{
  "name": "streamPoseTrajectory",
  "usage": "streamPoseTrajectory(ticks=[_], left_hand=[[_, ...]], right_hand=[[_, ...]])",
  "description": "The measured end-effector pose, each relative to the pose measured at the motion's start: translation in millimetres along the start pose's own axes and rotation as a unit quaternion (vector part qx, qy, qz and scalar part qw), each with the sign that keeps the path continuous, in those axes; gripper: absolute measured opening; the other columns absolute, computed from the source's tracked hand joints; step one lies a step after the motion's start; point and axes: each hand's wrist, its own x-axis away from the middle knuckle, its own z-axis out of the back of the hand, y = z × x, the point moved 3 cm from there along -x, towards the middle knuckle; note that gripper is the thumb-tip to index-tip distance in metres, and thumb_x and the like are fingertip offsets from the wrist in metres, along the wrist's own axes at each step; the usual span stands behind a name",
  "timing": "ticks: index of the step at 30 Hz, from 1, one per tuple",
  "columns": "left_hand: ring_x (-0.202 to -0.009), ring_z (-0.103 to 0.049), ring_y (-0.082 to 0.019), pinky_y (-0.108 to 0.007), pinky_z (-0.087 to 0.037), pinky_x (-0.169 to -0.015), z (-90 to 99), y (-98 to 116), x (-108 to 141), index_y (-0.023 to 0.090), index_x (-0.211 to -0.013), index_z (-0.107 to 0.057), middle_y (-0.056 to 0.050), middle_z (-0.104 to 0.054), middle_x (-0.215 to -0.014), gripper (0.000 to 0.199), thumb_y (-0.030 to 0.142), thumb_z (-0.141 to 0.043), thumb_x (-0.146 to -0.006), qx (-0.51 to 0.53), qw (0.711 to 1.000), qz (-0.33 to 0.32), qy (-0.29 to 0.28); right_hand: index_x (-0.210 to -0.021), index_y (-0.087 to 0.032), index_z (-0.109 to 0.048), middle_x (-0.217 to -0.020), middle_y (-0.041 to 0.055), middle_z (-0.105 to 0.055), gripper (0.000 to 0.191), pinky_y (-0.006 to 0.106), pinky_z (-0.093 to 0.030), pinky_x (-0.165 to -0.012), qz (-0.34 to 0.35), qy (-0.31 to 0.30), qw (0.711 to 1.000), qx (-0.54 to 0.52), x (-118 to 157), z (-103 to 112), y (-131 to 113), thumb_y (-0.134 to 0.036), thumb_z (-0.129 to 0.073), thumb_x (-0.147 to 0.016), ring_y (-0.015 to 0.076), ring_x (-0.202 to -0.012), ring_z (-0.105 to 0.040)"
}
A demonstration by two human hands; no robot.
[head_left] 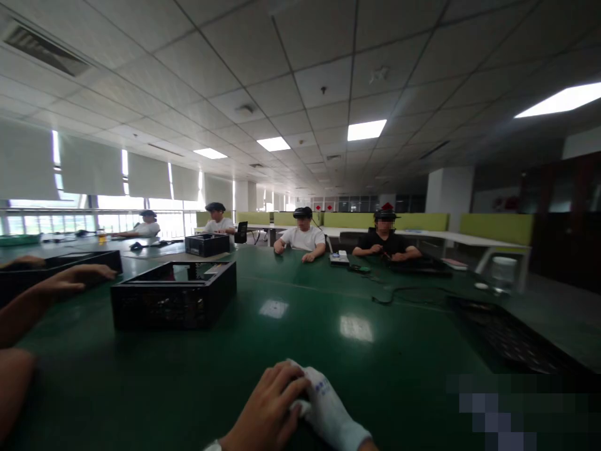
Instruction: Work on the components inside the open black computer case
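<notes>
At the bottom centre of the head view, my bare left hand [272,404] is closed on the white glove, its fingers bent over the glove's finger end. The white glove [323,394], with small blue print, covers my right hand [331,410], which points up and left toward my left hand. The gloved fingers are mostly hidden under my left hand, so their pose is unclear. Both hands touch each other above the near edge of the green table [300,338].
A black computer case [162,304] stands left of centre, with another person's arms [66,282] beside it. Ahead sit several people with headsets. At right lie a black panel [511,332], cables [394,297] and a clear jar [503,275].
</notes>
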Motion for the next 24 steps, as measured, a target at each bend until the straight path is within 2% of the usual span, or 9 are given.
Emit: streamPoseTrajectory(ticks=[3,5,6,8,10,11,13,17,24], left_hand=[[-0.145,-0.039,-0.036,-0.059,-0.041,-0.114,-38.6,-21,-17,0.032,-0.149,-0.04,-0.014,-0.036,-0.159,0.061,0.028,-0.06,-0.091,0.04,0.996,0.047,-0.072],[-0.149,-0.031,-0.04,-0.065,-0.039,-0.113,-53.3,-25,-28,0.039,-0.154,-0.033,-0.013,-0.021,-0.167,0.072,0.039,-0.066,-0.09,0.06,0.991,0.024,-0.119],[-0.149,-0.03,-0.04,-0.065,-0.038,-0.113,-57.9,-24,-33,0.042,-0.155,-0.031,-0.011,-0.02,-0.168,0.073,0.042,-0.065,-0.091,0.073,0.988,0.001,-0.139],[-0.148,-0.034,-0.036,-0.063,-0.036,-0.115,-62.5,-18,-40,0.046,-0.152,-0.035,-0.005,-0.029,-0.166,0.059,0.041,-0.056,-0.097,0.1,0.98,-0.052,-0.167],[-0.145,-0.039,-0.031,-0.057,-0.037,-0.117,-62.5,-13,-43,0.042,-0.145,-0.047,-0.003,-0.043,-0.158,0.043,0.039,-0.048,-0.102,0.123,0.974,-0.082,-0.173],[-0.143,-0.042,-0.03,-0.053,-0.038,-0.116,-61.6,-12,-43,0.039,-0.141,-0.052,-0.003,-0.049,-0.153,0.039,0.037,-0.046,-0.103,0.13,0.973,-0.086,-0.168],[-0.138,-0.047,-0.027,-0.046,-0.042,-0.114,-59.9,-11,-42,0.032,-0.135,-0.058,-0.005,-0.055,-0.146,0.034,0.034,-0.047,-0.102,0.131,0.977,-0.078,-0.152],[-0.128,-0.054,-0.024,-0.041,-0.047,-0.107,-60.9,-13,-39,0.031,-0.131,-0.059,-0.005,-0.057,-0.14,0.033,0.03,-0.055,-0.099,0.119,0.981,-0.074,-0.138],[-0.129,-0.053,-0.024,-0.041,-0.046,-0.105,-59.0,-15,-41,0.031,-0.132,-0.06,-0.006,-0.058,-0.141,0.034,0.041,-0.051,-0.101,0.11,0.98,-0.087,-0.139]], right_hand=[[-0.153,-0.023,-0.045,-0.152,0.0124,-0.049,0.092,0.045,-0.034,-0.121,-0.037,-0.001,0.999,0.002,41,48,54,-0.052,-0.083,-0.073,0.0332,-0.142,-0.043],[-0.154,-0.023,-0.044,-0.158,0.0103,-0.043,0.084,0.044,-0.03,-0.123,-0.083,0.054,0.993,0.062,64,86,92,-0.057,-0.071,-0.082,0.0316,-0.147,-0.035],[-0.153,-0.023,-0.044,-0.158,0.009,-0.042,0.074,0.042,-0.03,-0.123,-0.125,0.095,0.98,0.124,73,107,111,-0.054,-0.061,-0.089,0.0293,-0.147,-0.035],[-0.152,-0.019,-0.045,-0.154,0.0109,-0.047,0.059,0.041,-0.031,-0.121,-0.227,0.166,0.924,0.259,89,147,145,-0.042,-0.043,-0.098,0.0277,-0.144,-0.04],[-0.151,-0.01,-0.046,-0.148,0.0181,-0.051,0.059,0.047,-0.035,-0.117,-0.317,0.191,0.867,0.335,96,178,171,-0.037,-0.037,-0.099,0.0331,-0.137,-0.047],[-0.149,-0.007,-0.047,-0.144,0.0214,-0.053,0.06,0.051,-0.038,-0.114,-0.343,0.188,0.854,0.344,95,187,182,-0.037,-0.038,-0.098,0.0366,-0.133,-0.05],[-0.146,-0.004,-0.051,-0.14,0.0244,-0.055,0.063,0.055,-0.043,-0.107,-0.369,0.171,0.847,0.343,87,195,196,-0.043,-0.041,-0.096,0.0403,-0.128,-0.053],[-0.143,-0.011,-0.056,-0.148,0.0215,-0.051,0.062,0.052,-0.042,-0.109,-0.386,0.137,0.848,0.336,65,188,212,-0.048,-0.037,-0.097,0.0379,-0.134,-0.05],[-0.148,-0.006,-0.049,-0.154,0.0206,-0.045,0.062,0.049,-0.04,-0.114,-0.373,0.107,0.874,0.293,49,182,215,-0.034,-0.024,-0.098,0.0342,-0.14,-0.046]])
